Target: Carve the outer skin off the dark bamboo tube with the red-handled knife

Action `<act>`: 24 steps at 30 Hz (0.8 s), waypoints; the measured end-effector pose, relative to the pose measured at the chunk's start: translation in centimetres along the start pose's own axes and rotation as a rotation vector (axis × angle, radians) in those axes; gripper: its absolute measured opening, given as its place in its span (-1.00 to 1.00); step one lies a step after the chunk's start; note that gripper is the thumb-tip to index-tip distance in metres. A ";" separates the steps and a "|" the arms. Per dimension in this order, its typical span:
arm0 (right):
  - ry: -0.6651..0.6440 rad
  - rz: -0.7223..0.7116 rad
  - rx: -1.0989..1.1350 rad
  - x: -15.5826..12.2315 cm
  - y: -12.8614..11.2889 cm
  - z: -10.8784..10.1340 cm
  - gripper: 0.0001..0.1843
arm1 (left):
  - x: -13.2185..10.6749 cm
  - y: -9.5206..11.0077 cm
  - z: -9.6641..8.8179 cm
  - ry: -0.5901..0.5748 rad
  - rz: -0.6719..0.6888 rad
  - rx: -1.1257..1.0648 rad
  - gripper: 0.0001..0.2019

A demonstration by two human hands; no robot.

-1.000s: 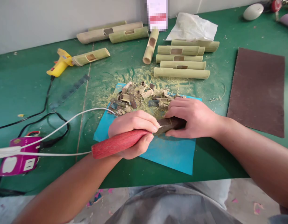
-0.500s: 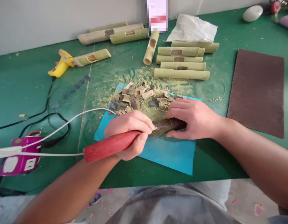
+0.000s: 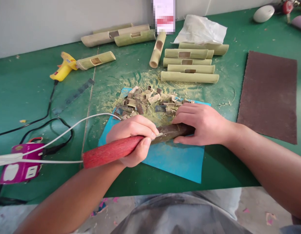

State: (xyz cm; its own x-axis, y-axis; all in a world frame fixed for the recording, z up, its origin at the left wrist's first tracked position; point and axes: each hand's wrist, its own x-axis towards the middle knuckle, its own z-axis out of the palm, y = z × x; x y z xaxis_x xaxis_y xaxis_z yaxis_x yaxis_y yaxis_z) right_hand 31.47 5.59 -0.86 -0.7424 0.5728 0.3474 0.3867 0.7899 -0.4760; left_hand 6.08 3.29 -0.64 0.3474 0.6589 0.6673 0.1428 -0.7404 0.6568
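My left hand (image 3: pixel 130 136) is closed round the red wooden handle (image 3: pixel 111 151) of a carving knife. Just beyond the fingertips, the short pale blade (image 3: pixel 159 135) lies against a dark brown, rounded length of bamboo (image 3: pixel 171 132). My right hand (image 3: pixel 201 123) grips that piece at its right end, thumb on the near side and fingers over the far side. The left end of the piece is hidden behind my left hand. Beneath both hands lies a blue sheet (image 3: pixel 174 162), with a pile of bamboo chips and scraps (image 3: pixel 150 100) on its far part.
Several cut bamboo tubes (image 3: pixel 189 77) lie at the back, one beside a yellow glue gun (image 3: pixel 63 66). White cables (image 3: pixel 55 161) run from the left near a purple power strip (image 3: pixel 22 162). A brown sheet (image 3: pixel 268 97) lies at right; white paper (image 3: pixel 201 30) rests behind the tubes.
My left hand and the knife have drawn back slightly to the left, showing more of the blade and the dark piece. My right hand has stayed in place.
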 end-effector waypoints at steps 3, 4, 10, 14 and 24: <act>-0.007 0.006 0.001 0.0 0.0 0.0 -0.70 | -0.3 -0.2 0.1 0.022 -0.047 -0.028 -0.86; -0.011 0.011 0.000 0.0 0.0 0.0 -0.70 | -0.3 -0.2 0.2 0.038 -0.064 -0.043 -0.85; -0.020 0.017 0.010 0.1 -0.1 0.1 -0.69 | -0.7 -0.4 0.5 0.063 -0.179 -0.090 -0.79; -0.020 0.017 0.015 0.1 0.0 0.0 -0.70 | -0.6 -0.6 0.5 0.070 -0.147 -0.156 -0.81; -0.017 0.008 0.002 0.0 0.0 0.1 -0.70 | -0.5 -0.2 0.4 0.081 -0.202 -0.133 -0.82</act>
State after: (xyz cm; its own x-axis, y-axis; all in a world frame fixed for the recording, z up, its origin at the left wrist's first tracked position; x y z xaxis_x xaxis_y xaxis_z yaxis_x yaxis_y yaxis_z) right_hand 31.44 5.60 -0.95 -0.7486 0.5755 0.3293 0.3919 0.7847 -0.4803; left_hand 6.24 3.04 -1.27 0.2478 0.8041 0.5403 0.0769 -0.5723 0.8164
